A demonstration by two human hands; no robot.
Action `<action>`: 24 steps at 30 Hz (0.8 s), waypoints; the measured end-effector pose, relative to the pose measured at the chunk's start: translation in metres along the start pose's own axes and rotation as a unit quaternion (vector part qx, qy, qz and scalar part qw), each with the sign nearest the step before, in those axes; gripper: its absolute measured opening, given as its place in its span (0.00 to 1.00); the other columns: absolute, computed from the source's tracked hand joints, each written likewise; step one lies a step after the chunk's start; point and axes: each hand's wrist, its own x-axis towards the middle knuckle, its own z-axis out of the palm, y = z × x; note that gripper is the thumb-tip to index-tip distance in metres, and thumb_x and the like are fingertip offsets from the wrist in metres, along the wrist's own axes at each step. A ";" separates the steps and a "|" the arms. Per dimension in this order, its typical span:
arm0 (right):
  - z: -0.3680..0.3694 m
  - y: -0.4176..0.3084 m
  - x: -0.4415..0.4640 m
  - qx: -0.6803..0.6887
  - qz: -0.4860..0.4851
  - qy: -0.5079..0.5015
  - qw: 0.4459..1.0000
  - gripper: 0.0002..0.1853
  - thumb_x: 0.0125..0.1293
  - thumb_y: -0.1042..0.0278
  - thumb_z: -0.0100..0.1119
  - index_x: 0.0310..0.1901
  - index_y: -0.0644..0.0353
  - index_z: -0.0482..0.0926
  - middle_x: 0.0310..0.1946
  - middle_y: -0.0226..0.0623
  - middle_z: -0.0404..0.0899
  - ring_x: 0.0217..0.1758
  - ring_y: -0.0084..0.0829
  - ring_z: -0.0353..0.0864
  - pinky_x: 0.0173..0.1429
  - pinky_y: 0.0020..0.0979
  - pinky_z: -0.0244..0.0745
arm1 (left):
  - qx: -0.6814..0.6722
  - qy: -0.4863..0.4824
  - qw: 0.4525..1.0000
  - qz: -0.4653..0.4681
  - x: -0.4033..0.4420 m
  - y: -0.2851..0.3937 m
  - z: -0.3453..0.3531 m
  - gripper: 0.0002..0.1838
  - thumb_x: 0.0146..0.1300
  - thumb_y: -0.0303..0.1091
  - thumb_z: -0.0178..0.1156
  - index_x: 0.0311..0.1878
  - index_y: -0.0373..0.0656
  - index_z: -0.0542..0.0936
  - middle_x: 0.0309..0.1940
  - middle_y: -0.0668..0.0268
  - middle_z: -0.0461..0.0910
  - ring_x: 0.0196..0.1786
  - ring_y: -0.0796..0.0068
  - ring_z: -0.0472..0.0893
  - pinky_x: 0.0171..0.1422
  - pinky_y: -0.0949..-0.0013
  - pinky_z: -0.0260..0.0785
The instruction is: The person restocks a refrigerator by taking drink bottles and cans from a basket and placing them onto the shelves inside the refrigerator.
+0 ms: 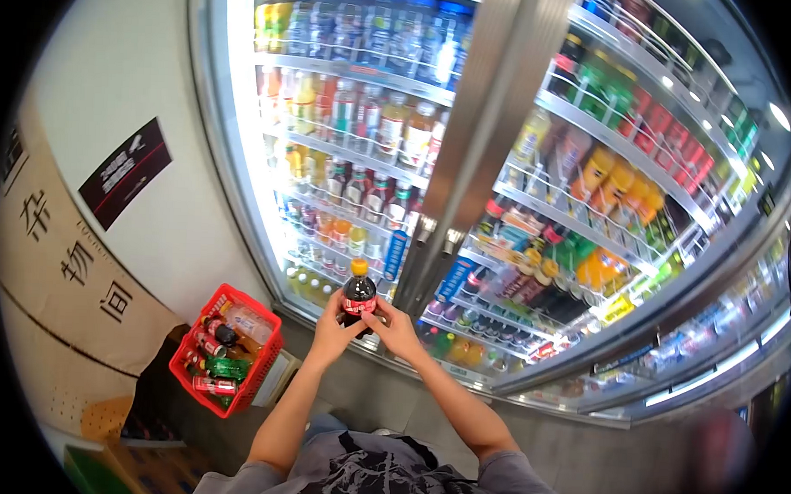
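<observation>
Bottle (360,289), perhaps cola though its label (359,306) blurs, is pinched upright at centre between left hand (330,333) and right hand (396,334); it is capped, outside the far fridge (496,120). The red basket (261,362) at near left already holds cans (214,386) and other drinks (222,331).

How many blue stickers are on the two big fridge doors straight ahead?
2. One sticker on the left door, above and right of the bottle held by the left hand and right hand; a second sticker on the right door. Glare may hide others.
</observation>
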 end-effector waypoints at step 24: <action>-0.103 0.029 0.093 0.062 0.092 0.304 0.946 0.27 0.69 0.46 0.57 0.29 0.68 0.77 0.23 0.33 0.76 0.26 0.26 0.72 0.35 0.32 0.67 | -0.077 -0.126 0.988 0.047 0.069 0.018 0.031 0.49 0.52 0.33 0.76 0.73 0.34 0.56 0.59 0.57 0.72 0.63 0.67 0.72 0.65 0.62 0.68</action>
